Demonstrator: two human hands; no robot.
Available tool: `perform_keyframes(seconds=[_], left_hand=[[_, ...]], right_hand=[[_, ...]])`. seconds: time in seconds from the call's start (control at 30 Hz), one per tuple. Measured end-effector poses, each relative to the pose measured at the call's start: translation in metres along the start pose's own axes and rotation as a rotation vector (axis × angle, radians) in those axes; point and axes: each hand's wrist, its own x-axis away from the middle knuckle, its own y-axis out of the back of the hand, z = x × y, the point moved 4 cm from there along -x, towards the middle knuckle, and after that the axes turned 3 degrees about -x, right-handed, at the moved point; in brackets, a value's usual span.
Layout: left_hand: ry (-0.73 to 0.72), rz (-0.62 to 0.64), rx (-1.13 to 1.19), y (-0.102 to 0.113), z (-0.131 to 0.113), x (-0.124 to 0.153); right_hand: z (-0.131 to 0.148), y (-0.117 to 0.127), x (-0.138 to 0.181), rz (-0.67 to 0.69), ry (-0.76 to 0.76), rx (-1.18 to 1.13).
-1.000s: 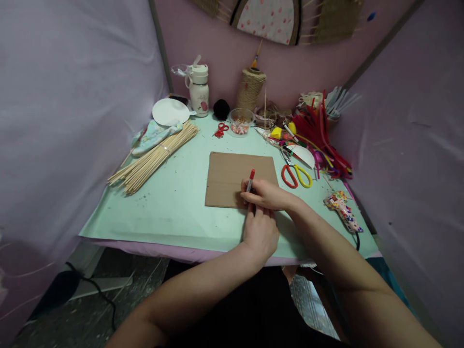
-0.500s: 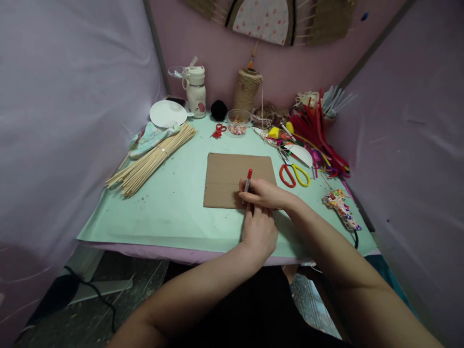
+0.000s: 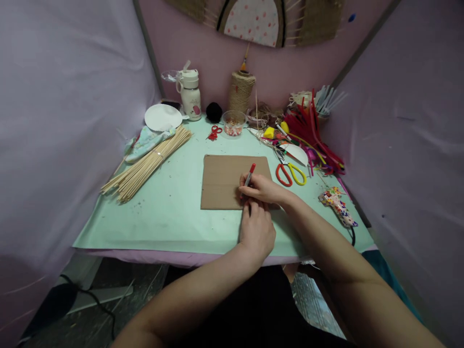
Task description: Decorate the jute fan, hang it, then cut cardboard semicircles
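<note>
A red-ended grey marker (image 3: 250,175) is pinched in my right hand (image 3: 264,188), slanting upward over the right half of a brown cardboard sheet (image 3: 221,181). The marker's lower tip is hidden behind my fingers. Just below it, my left hand (image 3: 258,229) lies with fingers stretched forward onto the sheet's near edge. A narrow dark spot shows between the left fingers; I cannot tell whether it is an object or shadow. The cardboard rests flat on the mint-green table cover (image 3: 174,227).
Scissors (image 3: 290,174) with red and yellow handles lie right of the cardboard, near a patterned glue gun (image 3: 339,207). Wooden sticks (image 3: 152,164) are bundled at left. Behind stand a bottle (image 3: 190,99), twine spool (image 3: 241,92), bead cup (image 3: 234,124) and red pipe cleaners (image 3: 311,130).
The marker has tilted further to the right in my right hand. My left fingers have shifted slightly at the cardboard's edge. The whole view has moved a little.
</note>
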Motion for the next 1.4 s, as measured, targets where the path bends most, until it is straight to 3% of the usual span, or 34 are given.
perform_keyframes(seconds=[0.53,1.0,1.4], left_hand=[[0.004,0.007,0.016,-0.004,-0.001,-0.002],[-0.018,0.006,-0.049,-0.009,-0.002,-0.002],[-0.017,0.034,-0.053,-0.003,-0.001,-0.003]], right_hand=[[-0.031,0.020,0.007,-0.203,-0.030,-0.150],[-0.046,0.034,0.044,-0.423,-0.051,0.010],[-0.041,0.020,0.093,-0.602,0.007,0.240]])
